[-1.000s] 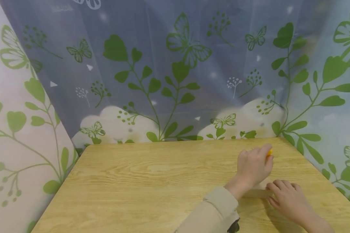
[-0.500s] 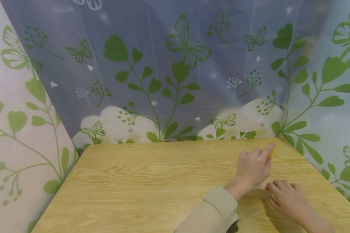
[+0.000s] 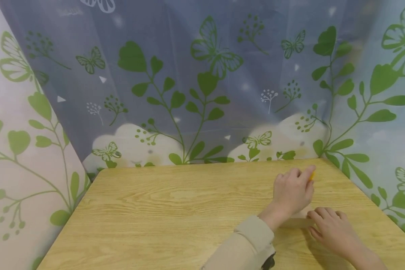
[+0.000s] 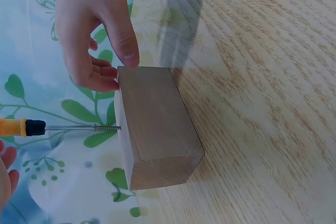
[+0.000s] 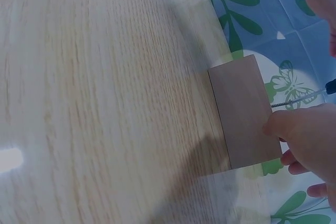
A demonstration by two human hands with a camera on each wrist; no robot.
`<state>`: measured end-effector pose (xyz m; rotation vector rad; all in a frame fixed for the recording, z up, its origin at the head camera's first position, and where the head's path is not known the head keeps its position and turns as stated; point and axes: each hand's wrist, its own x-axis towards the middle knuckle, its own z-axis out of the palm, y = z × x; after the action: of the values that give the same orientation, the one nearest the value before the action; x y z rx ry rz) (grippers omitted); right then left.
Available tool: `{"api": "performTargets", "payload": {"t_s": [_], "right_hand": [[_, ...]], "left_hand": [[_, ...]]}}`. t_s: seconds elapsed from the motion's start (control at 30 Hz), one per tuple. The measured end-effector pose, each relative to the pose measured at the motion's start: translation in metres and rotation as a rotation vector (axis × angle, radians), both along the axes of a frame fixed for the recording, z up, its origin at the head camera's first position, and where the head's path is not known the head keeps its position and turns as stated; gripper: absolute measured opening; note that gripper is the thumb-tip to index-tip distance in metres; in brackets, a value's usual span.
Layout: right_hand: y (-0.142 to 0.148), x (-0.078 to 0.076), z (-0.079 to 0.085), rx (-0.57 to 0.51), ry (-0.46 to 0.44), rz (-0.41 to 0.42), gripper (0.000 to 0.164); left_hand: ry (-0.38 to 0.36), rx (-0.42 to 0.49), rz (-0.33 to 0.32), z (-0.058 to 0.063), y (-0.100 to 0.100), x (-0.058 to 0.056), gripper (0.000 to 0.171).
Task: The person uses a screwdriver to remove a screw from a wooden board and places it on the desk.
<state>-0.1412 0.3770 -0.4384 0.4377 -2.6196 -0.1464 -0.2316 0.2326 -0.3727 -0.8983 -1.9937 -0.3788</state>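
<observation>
My left hand (image 3: 293,190) grips the yellow handle of a screwdriver (image 4: 13,127) from above. Its metal shaft points down and meets a screw (image 4: 107,128), which stands upright in a wooden block (image 4: 157,116) with some thread still showing. At the right end of the block, my right hand (image 3: 334,228) holds it, thumb (image 5: 283,124) on the near face and fingers on the other side. In the head view, the left hand covers most of the screwdriver and the screw.
The block stands on a wood-grain table (image 3: 172,202), towards its right side. Patterned cloth (image 3: 189,75) with green leaves and butterflies hangs behind the table and at both sides. A beige sleeve (image 3: 246,243) covers the left forearm.
My left hand's fingers and the yellow handle shift slightly right, then back, as they turn a little. The right hand and the block keep their place; the head view moves slightly.
</observation>
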Motion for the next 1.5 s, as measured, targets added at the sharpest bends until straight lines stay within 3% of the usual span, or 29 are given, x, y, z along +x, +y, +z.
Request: {"api": "performTargets", "payload": {"t_s": [0.37,0.57,0.77,1.23,1.5], "right_hand": [[0.0013,-0.0009,-0.0016,0.01,0.012,0.013,0.04],[0.0007,-0.0005,-0.0025,0.011,0.007,0.005,0.04],[0.0018,-0.0009,-0.0031,0.015,0.026,0.02,0.041],[-0.001,0.0016,-0.0009,-0.01,0.016,0.009,0.041],[0.0025,-0.0003,-0.0025,0.0,0.04,0.047,0.038]], "left_hand": [[-0.119,-0.079,-0.005,-0.0003,0.0004,0.0023,0.044],[-0.114,-0.099,0.012,-0.0008,0.0003,0.0024,0.042],[-0.075,-0.057,-0.005,-0.0017,0.002,0.0007,0.037],[-0.149,-0.107,-0.024,0.0019,0.002,0.0054,0.04],[-0.113,-0.103,-0.018,0.0002,0.0029,0.0049,0.037]]}}
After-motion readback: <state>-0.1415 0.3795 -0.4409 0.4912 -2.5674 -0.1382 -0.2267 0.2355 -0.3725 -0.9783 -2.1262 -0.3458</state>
